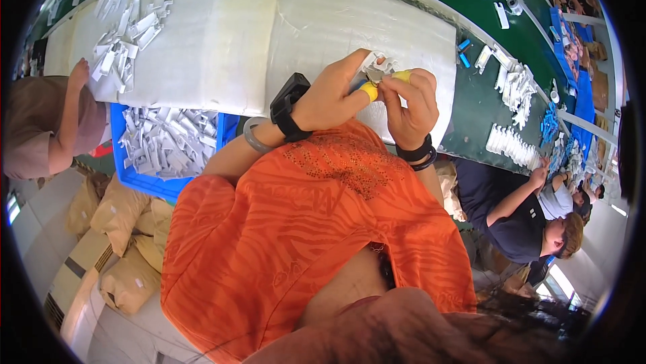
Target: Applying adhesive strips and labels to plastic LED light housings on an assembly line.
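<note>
Over the padded white work mat (336,21), both of my hands meet in front of my chest. My left hand (333,98) grips a small white plastic part (378,63) between thumb and fingers. Closed in a pinch, my right hand (414,105) presses at the same part from the right. A greyish piece shows on the part between the fingertips, too small to name. Yellow covers wrap a digit on each hand. The undersides of the part are hidden by my fingers.
A blue crate (128,159) full of white plastic parts stands at my left. Loose white parts (128,41) lie at the mat's far left, near another person's arm (67,115). More white parts (517,91) cover the green table at right, where a co-worker (511,209) sits.
</note>
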`<state>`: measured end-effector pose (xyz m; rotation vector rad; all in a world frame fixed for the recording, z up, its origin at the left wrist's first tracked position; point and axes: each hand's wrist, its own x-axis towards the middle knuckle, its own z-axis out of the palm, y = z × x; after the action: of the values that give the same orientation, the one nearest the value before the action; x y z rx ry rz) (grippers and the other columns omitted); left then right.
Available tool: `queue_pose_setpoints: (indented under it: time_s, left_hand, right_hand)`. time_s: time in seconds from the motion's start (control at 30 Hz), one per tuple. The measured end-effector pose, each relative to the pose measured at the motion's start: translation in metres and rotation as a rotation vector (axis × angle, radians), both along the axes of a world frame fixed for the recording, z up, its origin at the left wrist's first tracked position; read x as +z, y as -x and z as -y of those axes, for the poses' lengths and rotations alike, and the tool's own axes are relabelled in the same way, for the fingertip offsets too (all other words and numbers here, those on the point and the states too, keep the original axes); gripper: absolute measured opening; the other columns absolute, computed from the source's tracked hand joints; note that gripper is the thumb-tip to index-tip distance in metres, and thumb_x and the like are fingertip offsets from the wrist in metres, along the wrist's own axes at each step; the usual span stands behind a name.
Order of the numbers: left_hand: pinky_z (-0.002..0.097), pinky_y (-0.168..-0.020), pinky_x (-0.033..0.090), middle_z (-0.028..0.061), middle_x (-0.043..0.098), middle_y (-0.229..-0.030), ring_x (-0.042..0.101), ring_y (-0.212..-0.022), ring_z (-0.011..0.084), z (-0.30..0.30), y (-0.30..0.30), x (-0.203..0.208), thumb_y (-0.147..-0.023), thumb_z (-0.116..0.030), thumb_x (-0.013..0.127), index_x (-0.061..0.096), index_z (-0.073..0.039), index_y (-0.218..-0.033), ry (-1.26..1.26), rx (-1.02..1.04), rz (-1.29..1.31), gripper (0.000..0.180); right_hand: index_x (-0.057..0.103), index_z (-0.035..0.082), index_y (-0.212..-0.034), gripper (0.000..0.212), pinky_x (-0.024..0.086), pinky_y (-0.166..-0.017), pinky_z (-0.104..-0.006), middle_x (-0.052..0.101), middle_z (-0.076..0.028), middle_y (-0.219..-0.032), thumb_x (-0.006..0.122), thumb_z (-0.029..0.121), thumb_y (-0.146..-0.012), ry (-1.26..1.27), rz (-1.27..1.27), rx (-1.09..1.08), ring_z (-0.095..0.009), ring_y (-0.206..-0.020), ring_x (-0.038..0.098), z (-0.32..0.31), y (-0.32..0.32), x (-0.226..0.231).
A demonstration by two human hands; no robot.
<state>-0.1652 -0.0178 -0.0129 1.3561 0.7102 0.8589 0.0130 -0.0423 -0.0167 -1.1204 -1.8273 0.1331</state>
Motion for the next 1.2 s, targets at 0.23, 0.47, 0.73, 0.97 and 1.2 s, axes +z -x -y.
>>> queue_pose_setpoints:
  time_s: [0.23, 0.47, 0.73, 0.97, 1.2]
  left_hand:
    - [0.0225, -0.055, 0.046, 0.0068, 0.059, -0.088, 0.055, -0.064, 0.0079, 0.009, -0.006, 0.003, -0.088, -0.008, 0.049, 0.047, 0.0, -0.124, -0.165, 0.079, -0.081, 0.037]
    - [0.0217, -0.059, 0.046, 0.0065, 0.061, -0.094, 0.055, -0.066, 0.0074, 0.019, -0.012, 0.009, -0.088, -0.005, 0.046, 0.046, 0.0, -0.129, -0.051, 0.067, -0.081, 0.041]
    - [0.0219, -0.058, 0.047, 0.0066, 0.061, -0.097, 0.054, -0.07, 0.0068, 0.031, -0.019, 0.008, -0.088, -0.002, 0.044, 0.044, -0.001, -0.132, 0.0, 0.102, -0.083, 0.044]
    - [0.0333, -0.07, 0.047, 0.0172, 0.061, -0.09, 0.058, -0.076, 0.0243, 0.034, -0.022, 0.009, -0.086, -0.01, 0.055, 0.05, 0.003, -0.118, 0.015, 0.114, -0.033, 0.035]
    - [0.031, -0.074, 0.049, 0.0164, 0.063, -0.097, 0.062, -0.086, 0.0224, 0.044, -0.031, 0.011, -0.096, -0.024, 0.058, 0.051, 0.002, -0.122, 0.056, 0.162, -0.09, 0.038]
  right_hand:
    - [0.071, 0.009, -0.09, 0.027, 0.048, -0.073, -0.0358, 0.058, -0.007, -0.086, 0.08, 0.0, -0.066, 0.002, -0.047, 0.025, -0.028, -0.083, 0.056, 0.006, -0.005, -0.002]
    - [0.071, 0.009, -0.09, 0.025, 0.047, -0.077, -0.0369, 0.059, -0.006, -0.085, 0.08, 0.001, -0.068, 0.014, -0.073, 0.063, -0.028, -0.082, 0.056, 0.007, -0.013, -0.005]
    - [0.071, 0.009, -0.09, 0.023, 0.047, -0.078, -0.0369, 0.059, -0.005, -0.084, 0.08, 0.002, -0.07, 0.028, -0.115, 0.125, -0.026, -0.083, 0.055, 0.009, -0.021, -0.006]
    - [0.07, 0.009, -0.09, 0.022, 0.046, -0.079, -0.0371, 0.06, -0.005, -0.083, 0.08, 0.002, -0.071, 0.041, -0.111, 0.106, -0.026, -0.082, 0.055, 0.014, -0.023, 0.0]
    - [0.07, 0.009, -0.089, 0.021, 0.045, -0.08, -0.0371, 0.061, -0.005, -0.08, 0.078, 0.002, -0.072, 0.056, -0.084, 0.12, -0.025, -0.081, 0.056, 0.015, -0.029, 0.008]
